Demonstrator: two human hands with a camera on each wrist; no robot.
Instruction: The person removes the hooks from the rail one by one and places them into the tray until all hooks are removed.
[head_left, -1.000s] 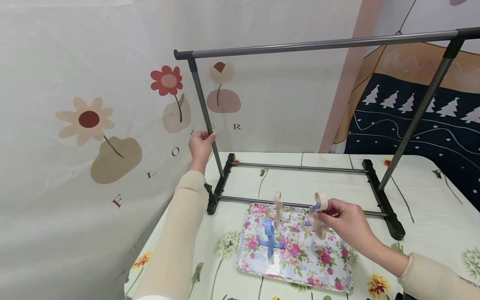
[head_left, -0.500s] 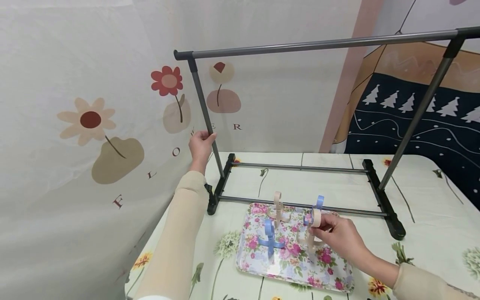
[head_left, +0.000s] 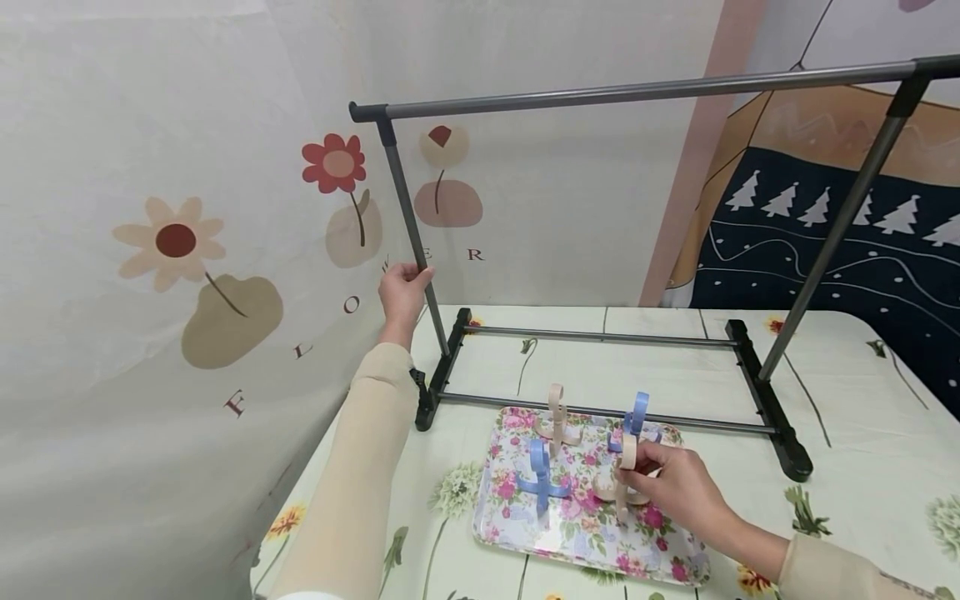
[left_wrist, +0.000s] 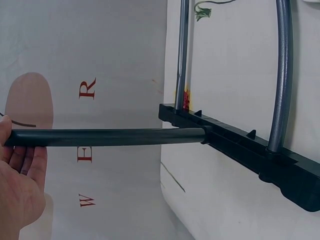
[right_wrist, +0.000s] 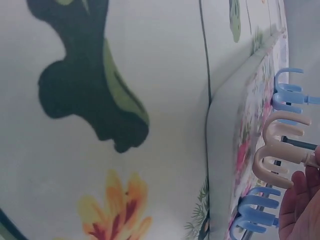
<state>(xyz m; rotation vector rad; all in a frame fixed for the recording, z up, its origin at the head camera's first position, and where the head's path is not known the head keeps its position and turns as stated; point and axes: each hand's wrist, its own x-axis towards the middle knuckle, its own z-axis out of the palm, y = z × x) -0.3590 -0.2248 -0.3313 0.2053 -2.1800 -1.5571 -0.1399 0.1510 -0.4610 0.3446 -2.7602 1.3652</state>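
Observation:
My left hand point(head_left: 402, 300) holds the left upright point(head_left: 407, 208) of a grey metal rack, fingers and thumb around the pole. In the left wrist view the fingers point(left_wrist: 30, 162) lie under that pole. With my right hand point(head_left: 675, 483) I pinch the top of a beige multi-prong hook point(head_left: 621, 493), upright at the floral tray point(head_left: 585, 537); whether its prongs touch the tray, I cannot tell. A blue hook point(head_left: 637, 414) stands just behind it. To the left on the tray are another beige hook point(head_left: 557, 421) and a blue hook point(head_left: 540, 482).
The rack's top bar point(head_left: 645, 93) spans high above the tray. Its black feet point(head_left: 772, 417) and lower bars point(head_left: 600, 336) stand on a flower-printed tablecloth point(head_left: 442, 550). Behind hangs a printed curtain point(head_left: 562, 208), with a dark tree-patterned cloth point(head_left: 862, 267) at the right.
My right hand has brought the beige hook left and toward me, away from in front of the blue hook, and turned it upright. My left hand has stayed on the pole.

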